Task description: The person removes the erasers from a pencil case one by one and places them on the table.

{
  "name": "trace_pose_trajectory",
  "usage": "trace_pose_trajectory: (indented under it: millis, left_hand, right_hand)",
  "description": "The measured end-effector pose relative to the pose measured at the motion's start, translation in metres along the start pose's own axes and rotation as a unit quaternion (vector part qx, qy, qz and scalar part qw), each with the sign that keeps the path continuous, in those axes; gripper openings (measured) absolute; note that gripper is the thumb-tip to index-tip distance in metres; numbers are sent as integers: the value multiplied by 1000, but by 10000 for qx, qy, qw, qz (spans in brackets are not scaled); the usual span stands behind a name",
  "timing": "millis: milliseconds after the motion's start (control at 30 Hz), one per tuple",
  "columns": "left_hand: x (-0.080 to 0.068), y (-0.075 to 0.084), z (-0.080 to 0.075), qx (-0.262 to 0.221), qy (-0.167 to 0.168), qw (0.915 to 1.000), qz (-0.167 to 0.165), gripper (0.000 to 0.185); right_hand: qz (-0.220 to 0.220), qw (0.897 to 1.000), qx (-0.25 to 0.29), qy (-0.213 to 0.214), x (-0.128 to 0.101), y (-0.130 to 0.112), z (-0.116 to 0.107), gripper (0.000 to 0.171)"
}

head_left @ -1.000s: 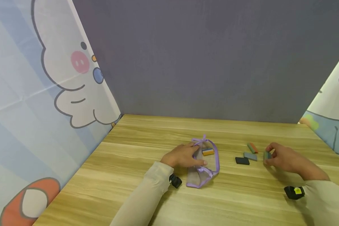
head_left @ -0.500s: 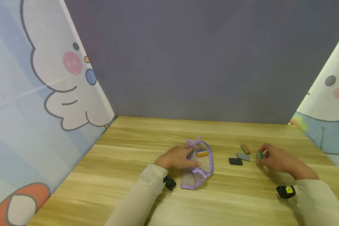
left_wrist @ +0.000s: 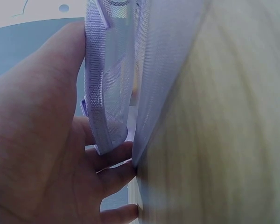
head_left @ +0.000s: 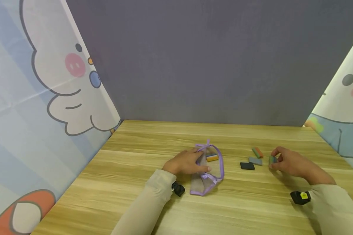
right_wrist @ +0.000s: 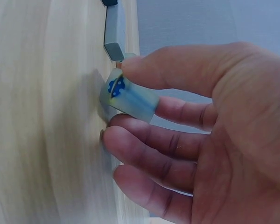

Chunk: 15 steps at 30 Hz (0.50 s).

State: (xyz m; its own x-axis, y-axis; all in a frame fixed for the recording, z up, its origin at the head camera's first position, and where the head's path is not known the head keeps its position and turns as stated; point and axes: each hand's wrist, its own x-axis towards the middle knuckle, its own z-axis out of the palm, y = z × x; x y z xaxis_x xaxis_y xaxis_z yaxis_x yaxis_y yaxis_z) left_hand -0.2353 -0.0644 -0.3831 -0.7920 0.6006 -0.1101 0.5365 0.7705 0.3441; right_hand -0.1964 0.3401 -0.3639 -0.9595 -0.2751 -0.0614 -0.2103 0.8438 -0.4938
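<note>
A mesh bag (head_left: 197, 184) with purple trim and ribbon ties lies on the wooden table, its mouth facing right. My left hand (head_left: 186, 162) rests on it, thumb and fingers spread at the mouth. In the left wrist view the upper mesh layer (left_wrist: 95, 60) stands lifted off the lower one. An orange, white and blue striped block (head_left: 212, 158) is in the bag's mouth. To the right, my right hand (head_left: 292, 163) pinches a small pale green and blue block (right_wrist: 133, 100) between thumb and index finger, tilted close over the table; a blue dotted print shows on it.
Left of the right hand lie a green and orange block (head_left: 257, 152), a flat grey piece (head_left: 255, 161) and a black piece (head_left: 247, 166). A dark grey panel (head_left: 211, 65) closes off the table's back, with cartoon-printed cloths (head_left: 26, 130) at both sides.
The head view has shifted slightly. Both hands hold nearly the same places; the pinched block has turned a little in the right fingers.
</note>
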Motion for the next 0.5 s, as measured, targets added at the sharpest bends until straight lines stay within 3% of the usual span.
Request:
trace_pose_trajectory:
  millis: [500]
  left_hand:
    - [2,0,2,-11,68,10000,-43,95]
  right_hand:
    - [-6,10000,18,-5,0,-1,-1,47]
